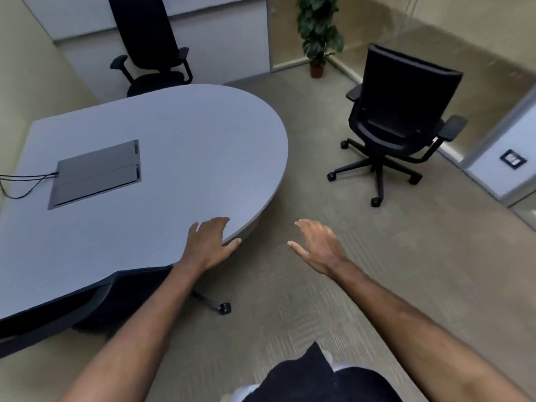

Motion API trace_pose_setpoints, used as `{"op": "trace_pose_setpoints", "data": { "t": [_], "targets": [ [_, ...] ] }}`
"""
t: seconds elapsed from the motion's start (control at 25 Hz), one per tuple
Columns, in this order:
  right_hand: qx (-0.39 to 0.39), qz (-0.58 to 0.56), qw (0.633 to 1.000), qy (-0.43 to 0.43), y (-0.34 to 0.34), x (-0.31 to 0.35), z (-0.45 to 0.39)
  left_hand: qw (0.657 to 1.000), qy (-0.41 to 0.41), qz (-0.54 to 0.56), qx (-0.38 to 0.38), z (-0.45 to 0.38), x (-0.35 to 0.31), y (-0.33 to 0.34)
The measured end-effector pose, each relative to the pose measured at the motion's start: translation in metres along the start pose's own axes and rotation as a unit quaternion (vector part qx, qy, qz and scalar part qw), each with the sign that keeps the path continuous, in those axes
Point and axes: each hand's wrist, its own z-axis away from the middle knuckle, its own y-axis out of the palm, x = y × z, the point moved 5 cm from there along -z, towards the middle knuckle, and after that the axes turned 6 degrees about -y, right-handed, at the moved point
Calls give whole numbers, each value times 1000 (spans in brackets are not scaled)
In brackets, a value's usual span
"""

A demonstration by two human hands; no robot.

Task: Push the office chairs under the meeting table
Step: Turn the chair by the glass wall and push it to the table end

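One black office chair [95,303] sits tucked under the near edge of the grey rounded meeting table [162,146]; a second black swivel chair [397,117] stands well apart from its curved end, and a third, high-backed chair [150,50] waits behind the far edge. Left hand [208,242] and right hand [316,245] hang spread, grasping nothing.

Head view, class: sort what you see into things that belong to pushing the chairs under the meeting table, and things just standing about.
Belongs to the job:
meeting table
chair standing clear on the carpet
chair at the far side
chair tucked under the near edge
left hand, right hand, both empty

Just about:
potted plant
cable hatch
wall socket
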Motion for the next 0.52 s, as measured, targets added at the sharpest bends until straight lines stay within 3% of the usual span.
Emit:
{"op": "trace_pose_setpoints", "data": {
  "t": [0.24,0.52],
  "targets": [
    [-49,4,995,91,-69,-133,24,996,85,-10,32,-78,-149,23],
    [-99,-15,978,184,-127,-255,19,986,157,-43,31,-195,-272,24]
  ]
}}
